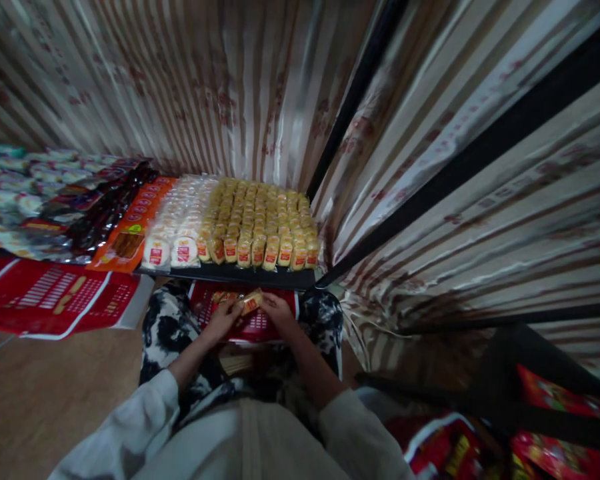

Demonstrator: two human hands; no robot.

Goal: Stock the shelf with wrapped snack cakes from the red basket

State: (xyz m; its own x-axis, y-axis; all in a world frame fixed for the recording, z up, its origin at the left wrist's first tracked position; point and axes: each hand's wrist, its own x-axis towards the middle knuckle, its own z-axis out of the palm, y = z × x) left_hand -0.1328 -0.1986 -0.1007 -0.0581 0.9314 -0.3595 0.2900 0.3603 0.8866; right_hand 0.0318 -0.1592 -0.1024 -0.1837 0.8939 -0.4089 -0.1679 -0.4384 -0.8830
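Note:
Between my two hands, over my lap, is a small yellow wrapped snack cake (253, 302) with a red label. The fingers of my left hand (224, 320) close on its left end, and my right hand (279, 311) pinches its right end. Other yellow packets (225, 296) show just beyond my left hand; whether that hand touches them I cannot tell. Under both hands lies a red printed bag (257, 327) across my knees. Straight ahead, rows of similar yellow wrapped cakes (260, 227) stand on a low black shelf (240, 275).
Left of the yellow rows are white round packets (170, 230), an orange snack bag (130, 233) and dark packets (97, 220). A red sheet (60, 297) hangs at the left. Striped curtains (230, 87) and black bars (430, 167) enclose the right. Red bags (445, 447) lie lower right.

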